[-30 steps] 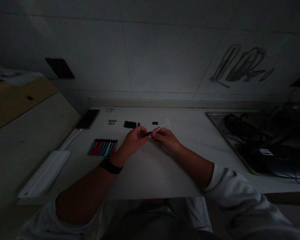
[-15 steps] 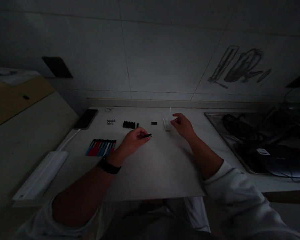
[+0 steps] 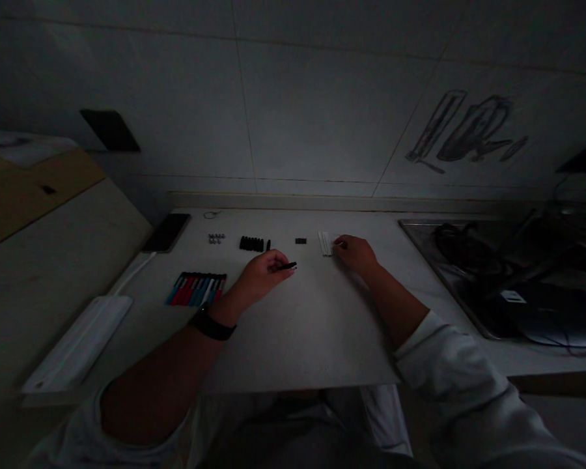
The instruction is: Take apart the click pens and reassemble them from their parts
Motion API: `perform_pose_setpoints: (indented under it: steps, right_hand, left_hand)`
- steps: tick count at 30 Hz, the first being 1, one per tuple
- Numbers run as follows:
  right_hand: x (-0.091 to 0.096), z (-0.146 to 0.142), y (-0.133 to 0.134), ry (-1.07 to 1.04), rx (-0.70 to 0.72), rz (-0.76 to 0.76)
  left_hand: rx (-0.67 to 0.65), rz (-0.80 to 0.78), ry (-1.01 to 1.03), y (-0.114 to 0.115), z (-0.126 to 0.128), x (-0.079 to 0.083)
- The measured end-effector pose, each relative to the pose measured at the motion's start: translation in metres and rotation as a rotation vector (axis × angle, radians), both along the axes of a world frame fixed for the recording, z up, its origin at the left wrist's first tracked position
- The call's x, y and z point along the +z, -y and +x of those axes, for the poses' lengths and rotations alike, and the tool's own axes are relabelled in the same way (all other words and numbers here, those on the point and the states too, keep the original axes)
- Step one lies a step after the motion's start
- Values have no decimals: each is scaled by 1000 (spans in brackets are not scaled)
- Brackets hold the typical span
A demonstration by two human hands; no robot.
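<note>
The scene is dim. My left hand is closed round a small black pen part that sticks out to the right above the white table. My right hand rests on the table, fingers curled, its fingertips touching a small bundle of thin white rods. Whether it grips one I cannot make out.
A row of red, blue and black pens lies at the left. Behind it are small screws, black caps, a small black piece and a phone. A white power strip and a metal sink with cables flank the table.
My right hand pulled away from the left hand with a thin white rod, carried it back and to the right, then lowered onto the white rod bundle. The left hand stayed in place.
</note>
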State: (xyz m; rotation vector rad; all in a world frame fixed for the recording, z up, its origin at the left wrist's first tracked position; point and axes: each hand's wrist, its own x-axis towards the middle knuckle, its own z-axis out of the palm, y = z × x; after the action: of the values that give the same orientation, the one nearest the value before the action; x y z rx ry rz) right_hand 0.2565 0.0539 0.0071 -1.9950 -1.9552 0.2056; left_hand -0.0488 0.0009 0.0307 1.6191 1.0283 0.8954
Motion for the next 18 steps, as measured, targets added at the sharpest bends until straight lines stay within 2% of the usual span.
perform_pose_setpoints:
  steps: [12, 18]
  right_hand:
    - [-3, 0, 2, 41, 66, 17]
    - [-1, -1, 5, 22, 51, 6]
  left_hand:
    - [2, 26, -15, -3, -1, -4]
    - [-4, 16, -3, -3, -1, -5]
